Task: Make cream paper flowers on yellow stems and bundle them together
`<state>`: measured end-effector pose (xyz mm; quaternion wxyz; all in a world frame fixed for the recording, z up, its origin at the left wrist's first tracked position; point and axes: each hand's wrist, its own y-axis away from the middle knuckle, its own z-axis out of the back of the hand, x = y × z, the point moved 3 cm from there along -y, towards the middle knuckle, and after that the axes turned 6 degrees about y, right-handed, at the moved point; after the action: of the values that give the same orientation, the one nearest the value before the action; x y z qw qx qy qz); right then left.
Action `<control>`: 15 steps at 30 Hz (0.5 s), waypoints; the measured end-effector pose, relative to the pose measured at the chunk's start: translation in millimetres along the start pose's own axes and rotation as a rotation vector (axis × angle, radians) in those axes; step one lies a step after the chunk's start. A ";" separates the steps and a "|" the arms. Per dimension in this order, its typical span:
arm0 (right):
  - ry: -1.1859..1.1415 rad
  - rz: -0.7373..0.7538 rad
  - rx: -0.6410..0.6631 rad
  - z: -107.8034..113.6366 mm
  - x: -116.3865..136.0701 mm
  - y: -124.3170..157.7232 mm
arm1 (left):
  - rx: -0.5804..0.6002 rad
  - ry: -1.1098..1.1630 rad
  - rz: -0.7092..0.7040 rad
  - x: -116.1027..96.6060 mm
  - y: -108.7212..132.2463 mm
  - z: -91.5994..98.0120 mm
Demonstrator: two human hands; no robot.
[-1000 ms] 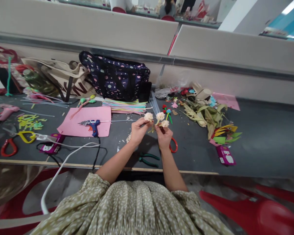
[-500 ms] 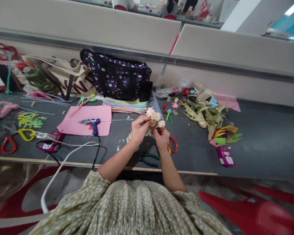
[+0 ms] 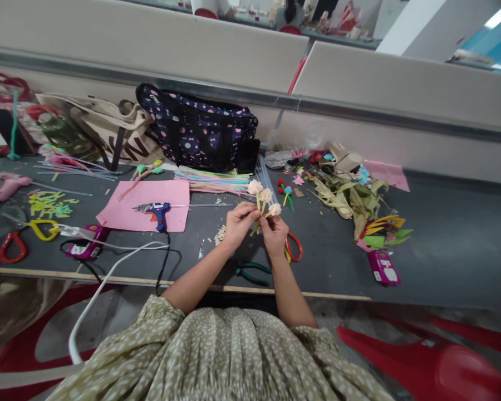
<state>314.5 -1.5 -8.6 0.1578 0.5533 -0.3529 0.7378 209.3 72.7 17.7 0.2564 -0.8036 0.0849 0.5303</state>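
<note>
Both my hands are raised just above the dark grey table [image 3: 442, 245], holding a small bunch of cream paper flowers [image 3: 264, 196] on thin yellow-green stems. My left hand [image 3: 239, 224] pinches the stems from the left with closed fingers. My right hand [image 3: 274, 233] is closed on the stems from the right, just under the lowest bloom. Three blooms stand above my fingers. Red-handled scissors [image 3: 295, 248] lie on the table right beside my right hand, and green-handled pliers [image 3: 250, 272] lie below both wrists.
A blue glue gun [image 3: 157, 211] rests on a pink sheet [image 3: 129, 211], its black cord running to the table edge. A dotted dark bag [image 3: 198, 131] and a canvas tote [image 3: 108, 133] stand behind. Coloured straws [image 3: 211, 181], leaf scraps [image 3: 350, 197], a pink cutter [image 3: 383, 268].
The flowers, held apart a second ago, have been brought together into one tight bunch. Both hands have drawn closer to each other and slightly lower.
</note>
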 end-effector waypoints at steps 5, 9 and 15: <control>-0.006 -0.025 0.022 0.4 3.0 -1.0 | 0.084 -0.018 0.008 0.5 -2.9 1.1; -0.014 -0.077 0.025 0.0 4.4 -2.5 | 0.044 0.010 0.005 -0.6 -4.7 0.1; -0.040 -0.123 -0.013 -2.4 10.2 -5.2 | -0.037 0.031 0.016 0.8 -3.8 -2.6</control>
<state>312.6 2.2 2.3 0.1994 0.5877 -0.3260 0.7131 213.3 74.8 19.0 0.2359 -0.8156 0.0856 0.5214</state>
